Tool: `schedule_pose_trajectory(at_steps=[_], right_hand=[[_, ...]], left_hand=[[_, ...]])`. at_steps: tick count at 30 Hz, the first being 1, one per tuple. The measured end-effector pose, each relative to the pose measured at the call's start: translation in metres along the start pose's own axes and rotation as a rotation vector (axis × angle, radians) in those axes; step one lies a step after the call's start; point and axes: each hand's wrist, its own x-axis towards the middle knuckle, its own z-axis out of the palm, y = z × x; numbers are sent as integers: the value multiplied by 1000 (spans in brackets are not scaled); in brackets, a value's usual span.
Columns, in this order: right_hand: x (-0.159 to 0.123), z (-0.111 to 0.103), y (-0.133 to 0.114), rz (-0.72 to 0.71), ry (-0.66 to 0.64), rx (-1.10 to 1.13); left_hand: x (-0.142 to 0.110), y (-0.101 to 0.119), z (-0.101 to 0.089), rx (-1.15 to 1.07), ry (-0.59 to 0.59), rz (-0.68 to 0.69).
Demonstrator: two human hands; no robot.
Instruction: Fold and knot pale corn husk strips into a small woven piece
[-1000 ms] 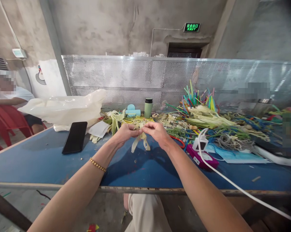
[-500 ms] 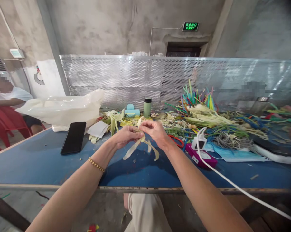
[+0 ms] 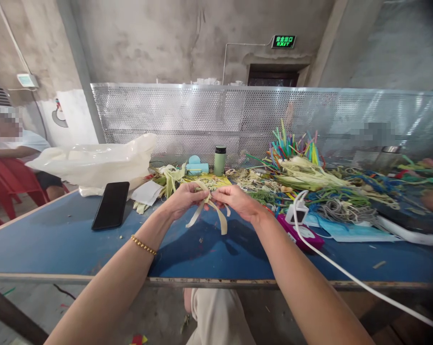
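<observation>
My left hand and my right hand meet above the blue table, both pinching pale husk strips. The fingers of each hand are closed on the strips where they cross. Two loose strip ends hang down between my hands towards the table. A gold bead bracelet sits on my left wrist.
A black phone lies to the left, beside a white plastic bag. A green flask stands at the back. Coloured cords and husks pile up on the right, with a magenta device and white cable. A person sits far left.
My right hand has dropped lower and come level with the left. The hanging strip ends have swung and now hang shorter between the hands.
</observation>
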Motion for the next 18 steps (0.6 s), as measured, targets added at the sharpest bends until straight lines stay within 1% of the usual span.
schedule_pose_trajectory(at_steps=[5, 7, 10, 12, 15, 18], right_hand=[[-1, -1, 0, 8, -48, 8], [1, -1, 4, -44, -17, -66], [5, 0, 9, -162, 89, -230], [7, 1, 9, -212, 144, -306], [5, 3, 4, -236, 170, -337], [3, 5, -1, -221, 168, -297]], left_hand=[[-2, 3, 2, 36, -10, -9], [-3, 4, 2, 45, -24, -24], [-3, 3, 2, 46, -49, -39], [-2, 2, 1, 32, -58, -49], [-1, 2, 1, 5, -32, -58], [-1, 1, 1, 8, -10, -61]])
